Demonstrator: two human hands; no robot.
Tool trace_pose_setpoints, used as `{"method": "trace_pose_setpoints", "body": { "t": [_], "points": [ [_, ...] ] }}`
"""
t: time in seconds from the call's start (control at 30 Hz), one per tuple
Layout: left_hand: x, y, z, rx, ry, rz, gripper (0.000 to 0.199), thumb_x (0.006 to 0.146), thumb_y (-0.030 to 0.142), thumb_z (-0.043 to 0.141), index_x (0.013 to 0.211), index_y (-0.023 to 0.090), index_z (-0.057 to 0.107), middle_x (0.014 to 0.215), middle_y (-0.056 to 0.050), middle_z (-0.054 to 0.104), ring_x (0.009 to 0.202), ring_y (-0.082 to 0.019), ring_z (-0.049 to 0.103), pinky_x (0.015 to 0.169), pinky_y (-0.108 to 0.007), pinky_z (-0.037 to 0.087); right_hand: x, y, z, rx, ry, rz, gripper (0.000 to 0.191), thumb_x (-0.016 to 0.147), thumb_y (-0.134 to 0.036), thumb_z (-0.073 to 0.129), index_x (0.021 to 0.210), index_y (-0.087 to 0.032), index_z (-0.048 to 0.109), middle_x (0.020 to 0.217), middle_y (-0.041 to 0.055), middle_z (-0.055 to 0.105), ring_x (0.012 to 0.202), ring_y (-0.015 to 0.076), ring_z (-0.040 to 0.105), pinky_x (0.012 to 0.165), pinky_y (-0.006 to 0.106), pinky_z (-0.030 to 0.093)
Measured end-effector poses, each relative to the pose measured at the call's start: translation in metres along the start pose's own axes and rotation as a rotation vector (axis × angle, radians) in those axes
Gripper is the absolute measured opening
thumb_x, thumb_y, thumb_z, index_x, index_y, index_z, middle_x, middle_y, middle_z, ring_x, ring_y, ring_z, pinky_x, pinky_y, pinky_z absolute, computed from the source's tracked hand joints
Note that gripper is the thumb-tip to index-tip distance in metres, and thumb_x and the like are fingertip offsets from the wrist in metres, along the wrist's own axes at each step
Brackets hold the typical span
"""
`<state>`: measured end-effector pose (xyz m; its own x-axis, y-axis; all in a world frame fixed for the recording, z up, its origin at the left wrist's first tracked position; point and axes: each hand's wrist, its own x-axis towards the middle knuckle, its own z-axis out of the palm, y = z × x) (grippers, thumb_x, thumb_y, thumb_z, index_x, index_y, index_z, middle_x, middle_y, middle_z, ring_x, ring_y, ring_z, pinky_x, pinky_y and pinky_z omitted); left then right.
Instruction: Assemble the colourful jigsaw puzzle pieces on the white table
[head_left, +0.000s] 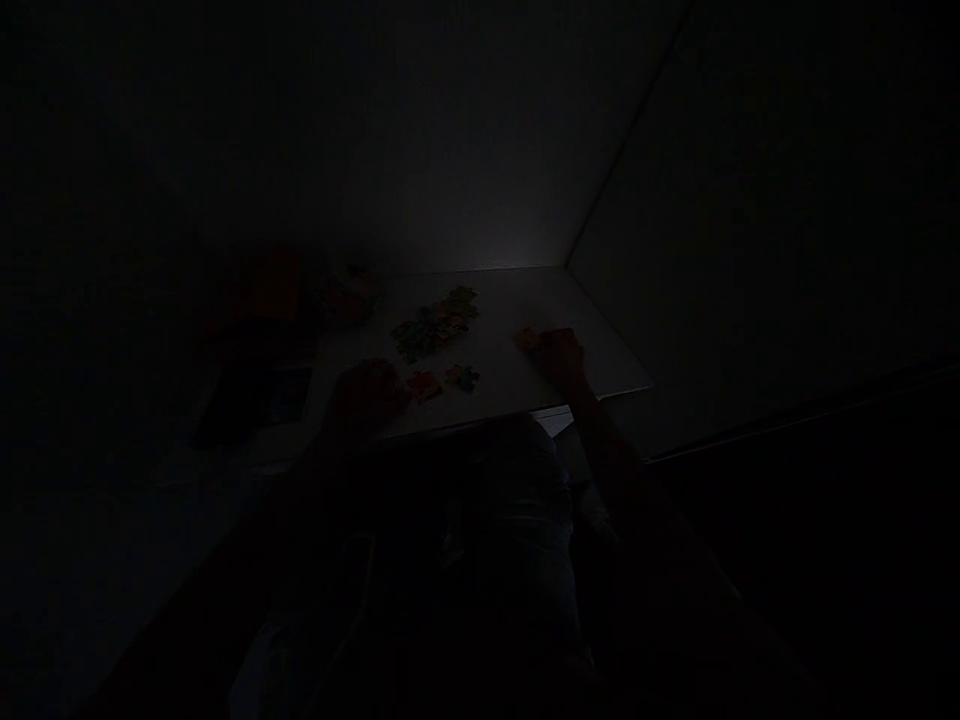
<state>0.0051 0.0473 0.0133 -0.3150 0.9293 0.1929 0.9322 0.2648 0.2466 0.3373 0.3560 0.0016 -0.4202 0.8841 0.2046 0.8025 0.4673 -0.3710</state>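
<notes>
The view is very dark. My right hand (561, 358) is over the right part of the white table, its fingers bent in at an orange jigsaw puzzle piece (527, 339) that shows at its left side. The fingertips are hard to make out. Near the front edge lies my left hand (367, 388), its fingers lost in shadow. Just right of it are an orange puzzle piece (424, 386) and a small joined group of orange and teal puzzle pieces (463, 377). A heap of green and yellow puzzle pieces (435, 325) lies farther back, between my hands.
On the left of the white table (495, 385) stand a dim orange object (274, 285) and a rounded, patterned object (349, 295). A dark flat item (285, 395) lies in front of them. Pale walls (495, 220) meet at the table's back right corner.
</notes>
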Motion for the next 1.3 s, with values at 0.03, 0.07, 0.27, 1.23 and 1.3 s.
{"method": "trace_pose_setpoints", "body": {
  "t": [0.03, 0.07, 0.27, 1.23, 1.3],
  "points": [
    [0.0, -0.001, 0.001, 0.006, 0.003, 0.008, 0.028, 0.116, 0.047, 0.071, 0.131, 0.025, 0.08, 0.144, -0.018, 0.085, 0.132, -0.039, 0.08, 0.112, -0.051, 0.064, 0.0, 0.001, 0.0, 0.023, 0.013, 0.005, 0.058, 0.117, -0.065, 0.079, 0.145, -0.014, 0.086, 0.16, 0.0303, 0.077, 0.136, 0.0401, 0.075, 0.117, 0.055, 0.057],
    [0.0, -0.001, 0.002, 0.01, 0.005, 0.018, 0.027, 0.116, 0.047, 0.07, 0.129, 0.025, 0.079, 0.144, -0.019, 0.085, 0.131, -0.039, 0.08, 0.11, -0.051, 0.064, 0.0, 0.002, -0.001, 0.04, 0.028, -0.004, 0.057, 0.116, -0.062, 0.082, 0.145, -0.014, 0.085, 0.161, 0.0296, 0.076, 0.135, 0.0386, 0.076, 0.116, 0.053, 0.057],
    [0.002, -0.006, 0.009, -0.008, 0.036, 0.01, 0.027, 0.116, 0.048, 0.072, 0.128, 0.025, 0.079, 0.138, -0.017, 0.085, 0.129, -0.038, 0.08, 0.108, -0.049, 0.063, -0.008, -0.003, -0.009, 0.06, 0.126, -0.102, 0.051, 0.103, -0.047, 0.094, 0.144, -0.018, 0.085, 0.154, 0.0246, 0.078, 0.134, 0.0408, 0.08, 0.116, 0.055, 0.062],
    [0.003, -0.005, 0.01, -0.016, -0.011, -0.025, 0.029, 0.116, 0.048, 0.073, 0.134, 0.026, 0.079, 0.145, -0.018, 0.084, 0.135, -0.041, 0.079, 0.114, -0.054, 0.062, -0.011, 0.014, -0.021, 0.387, 0.273, -0.224, 0.055, 0.091, -0.065, 0.101, 0.125, -0.026, 0.082, 0.135, 0.0173, 0.073, 0.102, 0.0327, 0.074, 0.094, 0.056, 0.071],
    [0.002, -0.004, 0.009, -0.012, -0.01, -0.021, 0.032, 0.117, 0.05, 0.073, 0.136, 0.025, 0.078, 0.147, -0.018, 0.083, 0.136, -0.04, 0.079, 0.116, -0.053, 0.062, -0.01, 0.023, -0.007, 0.334, 0.229, -0.164, 0.051, 0.088, -0.063, 0.104, 0.116, -0.027, 0.081, 0.131, 0.0191, 0.076, 0.106, 0.0348, 0.074, 0.095, 0.054, 0.068]
  ]
}}
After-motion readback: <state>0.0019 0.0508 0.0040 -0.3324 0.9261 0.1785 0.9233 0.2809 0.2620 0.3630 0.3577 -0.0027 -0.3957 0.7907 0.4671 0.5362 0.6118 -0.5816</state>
